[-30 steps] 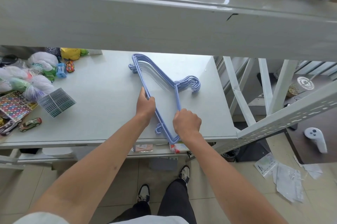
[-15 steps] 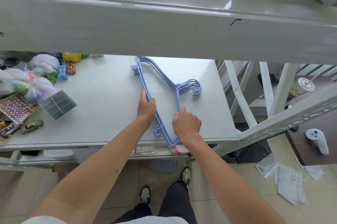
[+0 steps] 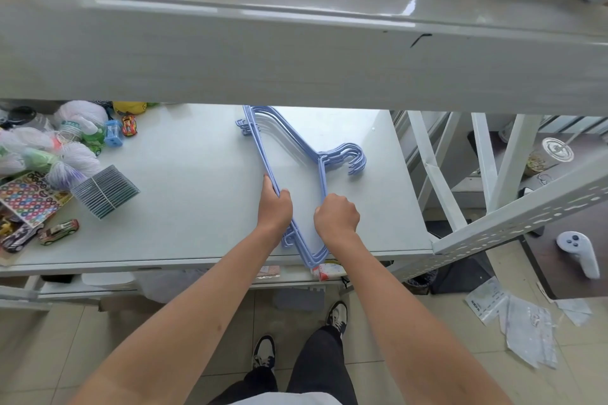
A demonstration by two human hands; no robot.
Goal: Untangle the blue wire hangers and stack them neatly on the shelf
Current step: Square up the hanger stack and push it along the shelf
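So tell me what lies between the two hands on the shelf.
Head view: only bare shelf inside the hanger stack lies between left hand and right hand.

- No legible words, brands or numbers anywhere.
- Print on the sheets of paper (image 3: 513, 315) on the floor: too small to read.
- Label on the bottle (image 3: 70, 128) among the bags: blurred, unreadable.
- Sticker sheet (image 3: 28, 198): coloured rings only, no lettering made out.

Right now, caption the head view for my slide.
Both hands, left hand and right hand, grip stacked blue hangers on the shelf.
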